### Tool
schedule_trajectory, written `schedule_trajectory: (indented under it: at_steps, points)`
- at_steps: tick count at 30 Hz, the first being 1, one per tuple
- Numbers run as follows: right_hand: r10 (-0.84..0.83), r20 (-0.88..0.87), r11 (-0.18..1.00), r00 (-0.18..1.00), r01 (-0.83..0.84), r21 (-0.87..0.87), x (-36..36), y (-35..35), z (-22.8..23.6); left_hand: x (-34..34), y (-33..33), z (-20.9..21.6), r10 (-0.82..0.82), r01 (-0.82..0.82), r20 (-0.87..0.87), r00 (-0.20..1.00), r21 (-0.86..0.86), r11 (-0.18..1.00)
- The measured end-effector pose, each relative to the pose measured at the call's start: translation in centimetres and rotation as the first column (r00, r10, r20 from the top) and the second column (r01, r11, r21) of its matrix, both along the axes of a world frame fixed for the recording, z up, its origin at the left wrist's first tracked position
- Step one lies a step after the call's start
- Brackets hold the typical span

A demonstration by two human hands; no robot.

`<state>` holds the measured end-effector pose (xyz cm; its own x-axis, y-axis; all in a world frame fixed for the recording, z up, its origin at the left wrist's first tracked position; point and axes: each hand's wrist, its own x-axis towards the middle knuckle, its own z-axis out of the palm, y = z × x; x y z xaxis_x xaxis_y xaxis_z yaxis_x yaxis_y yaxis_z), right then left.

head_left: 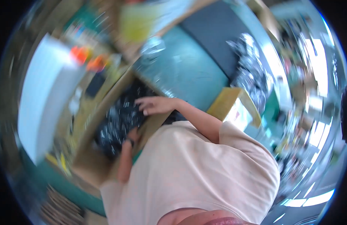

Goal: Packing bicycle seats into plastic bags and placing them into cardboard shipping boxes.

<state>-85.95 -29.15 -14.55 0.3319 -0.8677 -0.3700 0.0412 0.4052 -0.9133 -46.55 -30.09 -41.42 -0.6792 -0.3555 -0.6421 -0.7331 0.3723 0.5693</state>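
A long open cardboard box [89, 167] stands in front of me, with shiny black plastic wrapping [119, 118] filling much of it. My right hand [155, 105] is over the box's near wall, its fingers stretched toward the black plastic, holding nothing that I can see. Lower down, my left hand [133, 134] reaches inside the box beside the same plastic. A dark band [129, 141] circles that wrist. Blur and the box hide the left fingers, so their grip does not show.
The box rests on a green table [184, 63]. A large white block-like object [40, 97] stands on the left, with blurred orange items [87, 58] nearby. To the right are a smaller open carton [224, 103], crumpled clear plastic [252, 71] and a dark flat sheet [213, 35].
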Motion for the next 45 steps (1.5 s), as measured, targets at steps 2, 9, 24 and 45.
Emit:
schedule_trajectory:
  at_steps: [2, 9, 24, 45]
  points:
    - [-0.211, 0.002, 0.977, 0.978, 0.211, 0.02, -9.5, 4.4, 5.5, -5.8, -2.0, 11.0, 0.001, 0.009, 0.103, 0.995, -0.096, 0.995]
    - [-0.284, -0.92, 0.374, -0.272, 0.852, -0.367, -41.6, 36.2, -1.1, -22.7, -1.1, 24.1, -0.033, -0.097, -0.358, 0.933, -0.338, 0.936]
    - [-0.814, -0.546, 0.101, 0.197, 0.974, 0.201, -47.2, 44.0, -8.9, -60.6, 13.3, 29.8, 0.43, -0.239, -0.09, 0.898, 0.722, 0.65]
    - [-0.67, -0.441, -0.697, -0.597, 0.3, 0.652, -51.5, 61.1, -16.1, -42.4, 12.4, 12.4, 0.129, -0.048, 0.183, 0.975, -0.392, 0.919]
